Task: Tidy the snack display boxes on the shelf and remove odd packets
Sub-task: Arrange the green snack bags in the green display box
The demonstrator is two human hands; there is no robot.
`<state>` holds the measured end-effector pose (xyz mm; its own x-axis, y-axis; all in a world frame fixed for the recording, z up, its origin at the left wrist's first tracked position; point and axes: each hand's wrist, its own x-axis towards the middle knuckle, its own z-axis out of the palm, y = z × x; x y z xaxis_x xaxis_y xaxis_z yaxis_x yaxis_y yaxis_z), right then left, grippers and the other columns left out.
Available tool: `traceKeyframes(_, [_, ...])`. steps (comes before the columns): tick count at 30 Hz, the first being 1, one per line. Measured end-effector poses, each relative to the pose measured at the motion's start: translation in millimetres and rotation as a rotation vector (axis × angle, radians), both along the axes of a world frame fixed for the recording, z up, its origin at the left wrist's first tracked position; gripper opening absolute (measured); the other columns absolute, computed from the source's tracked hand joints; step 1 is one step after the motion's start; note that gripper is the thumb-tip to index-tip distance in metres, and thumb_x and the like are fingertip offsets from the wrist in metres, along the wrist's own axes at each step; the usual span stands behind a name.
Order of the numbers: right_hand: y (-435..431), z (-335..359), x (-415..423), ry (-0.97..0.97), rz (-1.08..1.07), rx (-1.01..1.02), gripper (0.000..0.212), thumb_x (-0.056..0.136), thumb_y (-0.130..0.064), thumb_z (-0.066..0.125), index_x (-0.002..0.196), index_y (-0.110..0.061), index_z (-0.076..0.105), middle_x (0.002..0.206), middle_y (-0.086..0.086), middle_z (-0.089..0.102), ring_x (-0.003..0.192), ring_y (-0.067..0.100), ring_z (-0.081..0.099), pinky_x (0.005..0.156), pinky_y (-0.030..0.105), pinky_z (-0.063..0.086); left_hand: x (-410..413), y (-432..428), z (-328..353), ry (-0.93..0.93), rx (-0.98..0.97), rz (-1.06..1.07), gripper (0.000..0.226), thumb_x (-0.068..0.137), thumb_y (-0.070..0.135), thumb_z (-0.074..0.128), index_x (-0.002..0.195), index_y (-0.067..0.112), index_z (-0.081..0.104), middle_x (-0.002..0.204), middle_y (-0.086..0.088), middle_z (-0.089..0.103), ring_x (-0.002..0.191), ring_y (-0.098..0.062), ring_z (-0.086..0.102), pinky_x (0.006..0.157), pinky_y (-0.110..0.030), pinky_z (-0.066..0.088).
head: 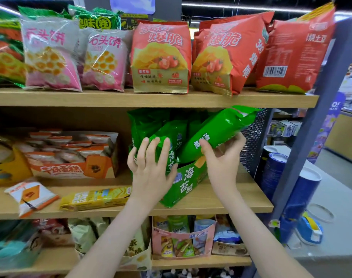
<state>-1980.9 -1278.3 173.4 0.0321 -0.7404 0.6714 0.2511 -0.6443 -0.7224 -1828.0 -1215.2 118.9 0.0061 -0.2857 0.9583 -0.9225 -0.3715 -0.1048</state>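
A green seaweed-snack display box (184, 184) stands at the right of the middle shelf, turned at an angle, with several green packets in it. My left hand (151, 167) grips the box's front left corner, fingers curled over a packet (171, 145) inside. My right hand (223, 157) holds one green packet (217, 133) tilted up to the right, above the box. Further left sits an orange cake display box (74, 167) full of small packets. A loose white-orange packet (30, 195) and a long yellow packet (96, 197) lie on the shelf in front of it.
The wooden middle shelf (221, 205) ends at a grey post (303, 157) on the right. Red chip bags (161, 57) and pink bags (50, 57) stand on the shelf above. A pink display box (183, 241) sits below. Blue tubes (299, 197) stand on the counter at right.
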Motion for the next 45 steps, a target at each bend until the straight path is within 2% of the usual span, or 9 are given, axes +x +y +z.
traceKeyframes(5, [-10.1,4.1,5.3,0.353,0.017,-0.035,0.053,0.086,-0.015,0.072,0.116,-0.022,0.03,0.106,-0.01,0.053,0.094,-0.003,0.055,0.076,-0.002,0.037,0.2,-1.0,1.3,0.001,0.01,-0.021,0.058,0.088,0.041,0.057,0.138,0.013,0.047,0.135,-0.014,0.04,0.131,-0.034,0.035,0.106,-0.052,0.027])
traceKeyframes(13, [-21.5,-14.6,20.1,0.595,-0.019,-0.011,0.044,0.088,-0.018,0.069,0.115,-0.017,0.034,0.11,0.002,0.057,0.107,0.018,0.058,0.084,0.025,0.049,1.7,2.5,2.5,0.003,0.028,-0.025,0.054,0.091,0.04,0.052,0.137,0.015,0.045,0.135,-0.013,0.04,0.132,-0.033,0.035,0.106,-0.053,0.028])
traceKeyframes(17, [-24.1,-15.9,20.6,0.583,-0.194,0.011,0.087,0.083,-0.02,0.072,0.144,-0.019,0.01,0.122,0.006,0.057,0.115,0.026,0.054,0.103,0.049,0.041,7.7,3.3,5.2,0.002,0.057,-0.053,0.054,0.091,0.043,0.051,0.138,0.015,0.045,0.138,-0.013,0.038,0.135,-0.034,0.032,0.108,-0.053,0.028])
traceKeyframes(20, [-22.5,-19.2,21.9,0.675,-0.516,-0.305,0.106,0.076,-0.017,0.077,0.151,-0.02,0.003,0.139,0.021,0.039,0.129,0.038,0.034,0.108,0.055,0.028,9.6,5.0,7.9,0.004,0.088,-0.055,0.057,0.089,0.044,0.052,0.138,0.016,0.044,0.142,-0.014,0.036,0.138,-0.034,0.03,0.111,-0.055,0.025])
traceKeyframes(24, [-34.5,-14.4,24.0,0.824,-0.485,-0.553,0.094,0.078,-0.012,0.07,0.154,-0.017,0.015,0.157,0.01,0.006,0.146,0.032,0.002,0.117,0.049,0.004,10.7,6.3,16.0,-0.015,0.117,-0.052,0.057,0.086,0.046,0.055,0.133,0.014,0.047,0.146,-0.015,0.036,0.14,-0.034,0.029,0.112,-0.057,0.022])
traceKeyframes(28, [-40.8,-10.1,20.1,0.899,-0.401,-0.557,0.085,0.081,-0.018,0.07,0.153,-0.022,0.025,0.156,0.01,0.013,0.148,0.025,0.004,0.116,0.041,-0.008,10.5,3.3,20.0,-0.018,0.121,-0.008,0.055,0.086,0.049,0.056,0.126,0.012,0.05,0.137,-0.016,0.052,0.137,-0.033,0.035,0.112,-0.056,0.022])
traceKeyframes(36, [-30.2,-11.1,25.2,0.837,-0.567,-0.657,0.067,0.077,-0.011,0.073,0.14,-0.011,0.048,0.144,0.018,0.032,0.142,0.034,0.02,0.115,0.052,0.011,7.0,4.1,14.6,0.019,0.044,0.061,0.05,0.087,0.042,0.057,0.126,0.011,0.054,0.134,-0.017,0.055,0.133,-0.034,0.041,0.11,-0.053,0.025])
traceKeyframes(40, [-13.8,5.9,47.8,0.732,-0.281,-0.788,0.07,0.082,0.014,0.056,0.146,-0.001,0.033,0.145,0.016,0.035,0.141,0.03,0.027,0.12,0.039,0.019,3.0,3.4,13.7,0.05,0.012,0.066,0.049,0.086,0.04,0.057,0.125,0.01,0.057,0.136,-0.017,0.055,0.133,-0.034,0.042,0.11,-0.053,0.025])
traceKeyframes(45, [-34.3,10.6,65.0,0.952,-0.362,-0.641,0.088,0.082,-0.02,0.067,0.152,-0.004,0.018,0.154,0.017,0.032,0.145,0.03,0.024,0.118,0.028,-0.009,13.6,7.2,11.7,0.048,0.005,0.066,0.05,0.086,0.043,0.058,0.126,0.012,0.054,0.134,-0.016,0.056,0.132,-0.034,0.043,0.108,-0.054,0.029])
